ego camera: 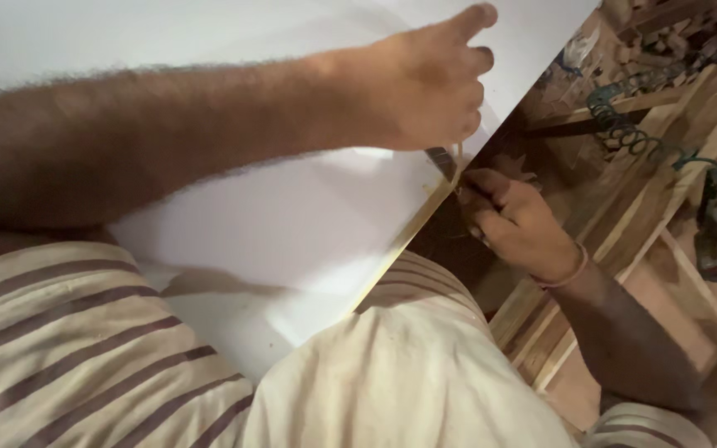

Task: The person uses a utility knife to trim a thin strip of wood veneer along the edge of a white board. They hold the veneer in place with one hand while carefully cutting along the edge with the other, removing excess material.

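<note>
A large white laminated board lies flat in front of the person, filling the upper left of the view, its pale wooden edge running diagonally from the lower middle up toward the top right. The left hand rests on the board's top face close to that edge, index finger stretched out along the surface and the other fingers curled around a small dark tool that touches the edge. The right hand, with a thin bangle at the wrist, sits just beside the edge from below, its fingertips pinched on something small at the rim, too blurred to name. A striped shirt covers the foreground. To the right stand wooden frame pieces, with a green coiled air hose leading to a pneumatic tool.
</note>
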